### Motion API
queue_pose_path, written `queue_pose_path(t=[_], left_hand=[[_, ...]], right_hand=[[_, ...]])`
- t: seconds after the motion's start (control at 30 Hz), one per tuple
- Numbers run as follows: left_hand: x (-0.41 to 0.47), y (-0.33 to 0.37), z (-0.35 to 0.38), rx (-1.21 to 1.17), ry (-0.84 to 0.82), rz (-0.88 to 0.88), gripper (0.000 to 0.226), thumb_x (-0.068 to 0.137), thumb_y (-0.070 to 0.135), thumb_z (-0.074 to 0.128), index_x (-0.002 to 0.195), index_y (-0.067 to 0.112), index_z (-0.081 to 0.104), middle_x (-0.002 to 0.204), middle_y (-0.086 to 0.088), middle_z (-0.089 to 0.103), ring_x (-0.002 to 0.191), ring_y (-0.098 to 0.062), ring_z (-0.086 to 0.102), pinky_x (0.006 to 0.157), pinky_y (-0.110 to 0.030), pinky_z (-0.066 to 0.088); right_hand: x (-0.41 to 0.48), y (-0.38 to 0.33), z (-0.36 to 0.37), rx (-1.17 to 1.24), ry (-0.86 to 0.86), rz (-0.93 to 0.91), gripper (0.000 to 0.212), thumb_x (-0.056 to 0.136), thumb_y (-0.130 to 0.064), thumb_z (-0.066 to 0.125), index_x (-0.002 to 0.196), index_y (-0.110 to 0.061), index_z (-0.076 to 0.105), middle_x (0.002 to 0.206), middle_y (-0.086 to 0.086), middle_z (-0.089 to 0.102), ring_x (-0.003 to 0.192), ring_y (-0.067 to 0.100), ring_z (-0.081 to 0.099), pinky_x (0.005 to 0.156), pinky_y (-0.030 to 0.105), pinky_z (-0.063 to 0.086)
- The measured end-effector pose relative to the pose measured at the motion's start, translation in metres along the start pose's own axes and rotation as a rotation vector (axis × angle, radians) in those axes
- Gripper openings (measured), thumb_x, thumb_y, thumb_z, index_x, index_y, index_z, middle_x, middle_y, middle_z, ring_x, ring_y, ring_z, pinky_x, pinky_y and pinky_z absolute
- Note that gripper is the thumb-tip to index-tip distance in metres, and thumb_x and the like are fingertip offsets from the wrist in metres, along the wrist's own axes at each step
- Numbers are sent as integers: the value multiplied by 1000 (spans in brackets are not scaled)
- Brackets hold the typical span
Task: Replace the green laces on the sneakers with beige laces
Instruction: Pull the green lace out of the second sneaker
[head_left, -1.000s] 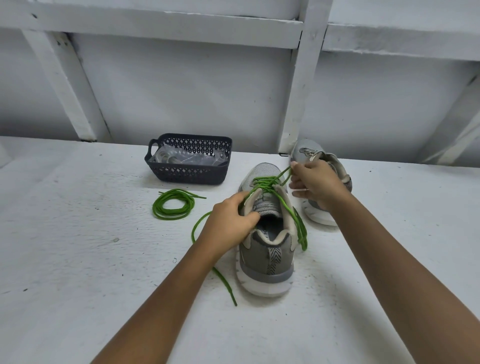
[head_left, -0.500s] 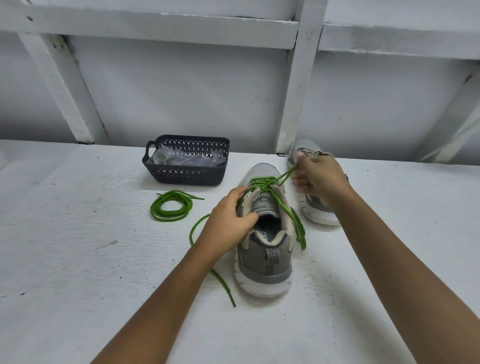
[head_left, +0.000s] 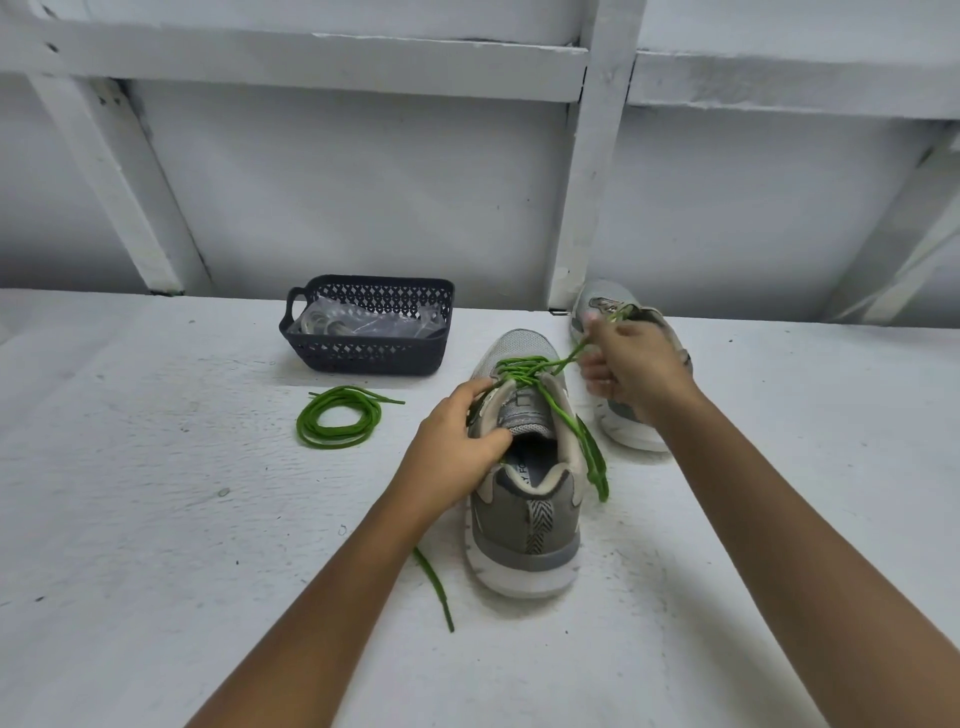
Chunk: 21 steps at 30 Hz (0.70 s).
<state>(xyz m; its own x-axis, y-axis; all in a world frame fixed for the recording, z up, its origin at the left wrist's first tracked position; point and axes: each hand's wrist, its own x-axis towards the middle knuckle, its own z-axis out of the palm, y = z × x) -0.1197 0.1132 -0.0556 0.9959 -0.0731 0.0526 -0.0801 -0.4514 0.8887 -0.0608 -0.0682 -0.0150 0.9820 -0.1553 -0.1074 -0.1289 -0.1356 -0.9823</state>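
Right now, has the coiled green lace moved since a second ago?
No. The coiled green lace keeps its place in front of the basket, toward its left end.

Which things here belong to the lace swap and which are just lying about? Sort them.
Job: near sneaker, its green lace, far sneaker, left hand, right hand, basket of plastic packets, perhaps new laces.
Lying about: coiled green lace on the table; white frame behind.

Grey sneaker (head_left: 524, 499) with a herringbone heel tab, bright green laces (head_left: 522, 366), dark lattice-patterned basket (head_left: 366, 353), white table (head_left: 156, 519).
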Motion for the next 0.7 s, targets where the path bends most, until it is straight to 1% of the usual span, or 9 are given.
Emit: queue_pose_path(t=[0.07,0.1,0.17,0.23,0.37,0.43,0.5,0.57,0.7], left_hand=[[0,0,0,6,0,-2,51,84,16,58,133,28,48,127,6,56,111,-10,54,89,-23,41],[0,0,0,8,-1,-4,51,84,16,58,133,28,48,127,6,56,112,-10,54,89,-23,41],[1,0,0,11,-2,-5,52,84,16,58,133,28,49,128,5,56,113,-11,54,91,-24,42],[1,0,0,9,0,-9,52,84,15,59,133,28,50,127,5,57,112,-11,54,91,-24,42],[1,-1,1,10,4,-12,52,83,15,59,132,27,51,126,4,57,113,-11,54,95,-26,43],[1,-1,1,9,3,-14,51,83,15,59,132,27,51,126,4,57,113,-11,54,93,-26,43],[1,-1,1,8,1,-18,51,83,15,59,132,27,51,125,4,57,112,-11,54,91,-24,42],[1,-1,1,7,6,-14,50,83,15,59,131,27,51,125,4,58,111,-11,54,92,-24,42],[1,-1,1,5,-1,-17,50,83,14,59,131,27,51,124,4,58,112,-10,54,91,-23,41]], right_hand=[[-9,8,4,-187,-132,5,24,94,-27,56,94,-4,60,69,3,56,59,10,53,50,20,47],[-10,11,5,-223,-142,-12,22,94,-22,57,93,-1,61,69,4,56,60,10,53,48,17,47],[-7,11,5,-166,-72,-47,20,94,-16,56,84,0,60,67,6,55,57,9,55,45,14,48],[-1,4,1,-32,39,-72,25,96,-15,52,74,-5,55,67,6,55,50,8,57,45,17,49],[10,-7,-8,142,184,-94,29,100,-18,46,73,-9,50,64,5,53,46,9,55,46,21,52],[7,-3,-4,116,117,-64,27,99,-25,48,76,-11,54,65,4,54,50,10,55,44,22,48],[-2,6,2,-50,-38,-23,25,96,-30,53,84,-10,59,69,3,55,59,11,55,47,20,46],[-10,14,7,-199,-137,-32,21,94,-24,57,85,-5,61,67,2,54,60,10,53,47,16,47],[-10,13,7,-152,-34,-94,24,94,-16,56,72,-5,55,67,6,56,60,12,55,45,14,47]])
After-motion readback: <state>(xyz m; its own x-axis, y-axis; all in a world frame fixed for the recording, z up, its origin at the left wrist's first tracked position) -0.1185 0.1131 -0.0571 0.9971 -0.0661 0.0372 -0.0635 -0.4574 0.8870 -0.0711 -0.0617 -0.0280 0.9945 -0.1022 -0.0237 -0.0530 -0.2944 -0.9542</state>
